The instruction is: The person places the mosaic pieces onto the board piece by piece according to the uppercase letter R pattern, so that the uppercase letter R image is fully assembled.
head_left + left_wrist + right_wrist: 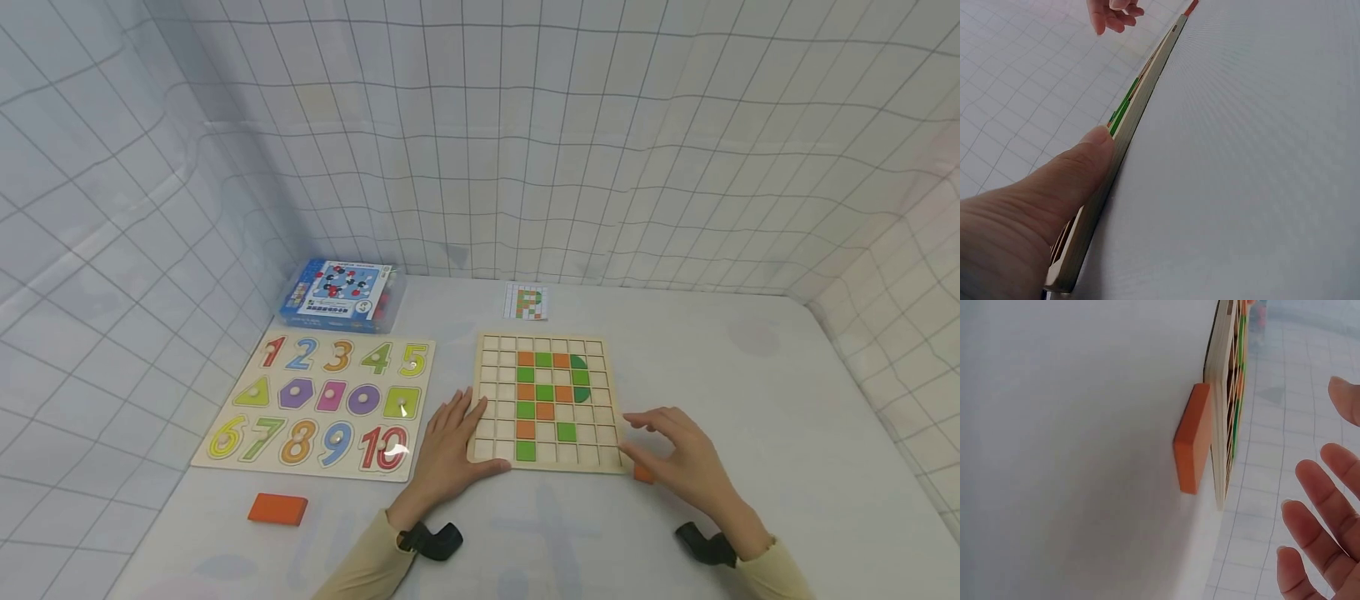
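A wooden grid board bears orange and green square tiles and two curved green pieces at their right. My left hand rests on the board's lower left corner, fingers straight and spread. The left thumb presses on the board's near edge in the left wrist view. Off the board's right edge, my right hand hovers with loosely bent fingers and holds nothing. An orange tile lies against the board's near right corner, partly hidden by this hand in the head view.
Behind the board lies a small pattern card. To the left are a number-and-shape peg puzzle and, behind it, a blue boxed set. An orange rectangular block sits near the front left. Grid-patterned curtains surround the table.
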